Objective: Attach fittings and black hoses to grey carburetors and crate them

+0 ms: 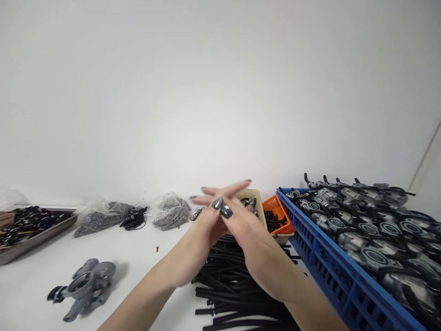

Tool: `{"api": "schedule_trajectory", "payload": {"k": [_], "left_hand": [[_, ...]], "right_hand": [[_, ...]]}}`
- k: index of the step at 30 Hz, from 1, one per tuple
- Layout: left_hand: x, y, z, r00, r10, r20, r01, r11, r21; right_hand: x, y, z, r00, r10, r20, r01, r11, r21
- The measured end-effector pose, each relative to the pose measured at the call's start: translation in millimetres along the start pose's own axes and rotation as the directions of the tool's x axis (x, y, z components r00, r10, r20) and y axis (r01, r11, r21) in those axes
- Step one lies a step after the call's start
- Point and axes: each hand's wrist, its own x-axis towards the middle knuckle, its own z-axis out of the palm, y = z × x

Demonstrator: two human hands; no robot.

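My left hand [196, 243] and my right hand [255, 234] are raised in the middle of the view, crossed over each other with thumbs side by side and fingers stretched out. Nothing shows in either hand. Beneath them lies a pile of black rubber hoses [237, 285] on the white table. A grey metal carburetor [86, 285] rests on the table to the left, apart from both hands.
A blue crate [330, 262] full of carburetors with black hoses fills the right. Behind my hands are a cream bin [261, 207] and an orange basket [287, 223]. Bags of small parts [168, 214] and a metal tray [44, 234] stand along the back left.
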Motion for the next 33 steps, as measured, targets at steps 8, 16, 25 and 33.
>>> {"api": "schedule_trajectory", "payload": {"k": [8,16,25,33], "left_hand": [[-26,19,-46.6,0.823,0.289,-0.489,-0.119,0.929,0.35],[-143,-6,-74.1,0.791,0.01,-0.612,0.477,0.618,0.625],[-246,-18,-121.9,0.625,-0.011,-0.781,0.76,0.238,0.605],[-258,-36,-138.8,0.627,-0.047,-0.778,0.773,0.161,0.613]], "right_hand": [[0,7,-55,0.928,-0.126,-0.352,0.031,0.964,-0.264],[8,17,-75,0.955,-0.016,-0.297,-0.071,0.958,-0.279],[29,47,-86,0.95,0.112,-0.29,-0.215,0.911,-0.352],[50,101,-91,0.924,0.339,-0.178,-0.371,0.678,-0.635]]}}
